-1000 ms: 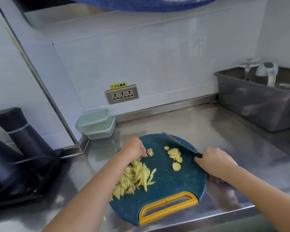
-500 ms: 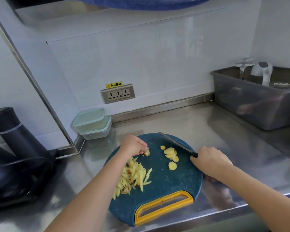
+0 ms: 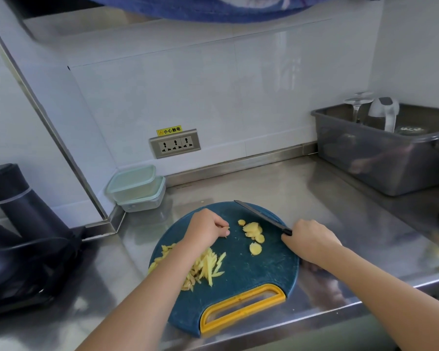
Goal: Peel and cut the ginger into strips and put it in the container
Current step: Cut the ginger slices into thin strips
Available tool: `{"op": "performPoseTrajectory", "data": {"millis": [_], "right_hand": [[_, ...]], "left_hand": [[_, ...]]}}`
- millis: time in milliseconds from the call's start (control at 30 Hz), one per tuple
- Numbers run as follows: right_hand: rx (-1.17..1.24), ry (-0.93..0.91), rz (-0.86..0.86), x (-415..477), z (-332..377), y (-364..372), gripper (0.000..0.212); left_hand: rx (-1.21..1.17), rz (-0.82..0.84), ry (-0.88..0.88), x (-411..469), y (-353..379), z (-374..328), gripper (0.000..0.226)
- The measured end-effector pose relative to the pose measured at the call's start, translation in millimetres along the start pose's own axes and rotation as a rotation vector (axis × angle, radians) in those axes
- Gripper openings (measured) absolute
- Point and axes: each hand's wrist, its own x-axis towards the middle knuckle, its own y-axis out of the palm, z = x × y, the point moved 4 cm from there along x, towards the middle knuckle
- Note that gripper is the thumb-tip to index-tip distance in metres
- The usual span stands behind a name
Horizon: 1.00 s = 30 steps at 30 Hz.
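We work on a round cutting board [image 3: 264,269] set at the near edge of the desk [image 3: 314,188], its yellow grip toward us, so both arms reach it easily. Our right hand [image 3: 312,241] is wrapped round the handle of the knife [image 3: 261,216]. The blade lies angled away over the board's far rim, clear of our fingers while no cut is being made. Our left hand [image 3: 208,229] has its fingers curled in, the tips pinching what looks like a small ginger bit [image 3: 227,227], mostly hidden. The ginger strips [image 3: 208,267] sit heaped on the board's left side, apart from the ginger slices [image 3: 252,230] near the blade, which we judge await cutting. The 2 stacked containers [image 3: 137,186] stand lidded by the wall, well apart from the board, so we judge the transfer not yet begun.
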Motion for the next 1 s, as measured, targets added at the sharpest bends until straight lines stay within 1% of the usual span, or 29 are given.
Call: {"op": "performPoseTrajectory", "data": {"millis": [167, 300, 433, 567, 633, 700, 767, 833, 933, 1000], "right_hand": [[0.063, 0.029, 0.044, -4, -2, -5, 0.035], [0.138, 0.053, 0.083, -12, -8, -8, 0.039], [0.128, 0.065, 0.068, -16, -12, -7, 0.037], [0.143, 0.063, 0.062, -16, -9, -6, 0.033], [0.150, 0.066, 0.047, -16, -7, -6, 0.030], [0.146, 0.063, 0.030, -13, -5, -6, 0.029], [0.136, 0.055, 0.034, -10, -3, -5, 0.031], [0.121, 0.039, 0.048, -6, -1, -4, 0.033], [0.080, 0.020, 0.035, -1, 2, -2, 0.032], [0.052, 0.016, 0.025, 0, 2, 0, 0.030]], "left_hand": [[0.141, 0.038, 0.013, -9, 12, -17, 0.030], [0.220, -0.007, 0.003, -13, 10, -21, 0.028], [0.264, -0.024, 0.013, -19, 13, -21, 0.022], [0.285, 0.038, 0.001, -16, 13, -27, 0.017], [0.265, 0.046, 0.012, -14, 11, -26, 0.011], [0.207, 0.045, 0.029, -12, 9, -21, 0.013], [0.164, 0.055, 0.045, -13, 7, -17, 0.013], [0.125, 0.053, 0.041, -11, 1, -15, 0.007], [0.046, -0.013, 0.018, -4, -21, -12, 0.004], [0.016, -0.052, -0.006, 2, -36, -7, 0.009]]}}
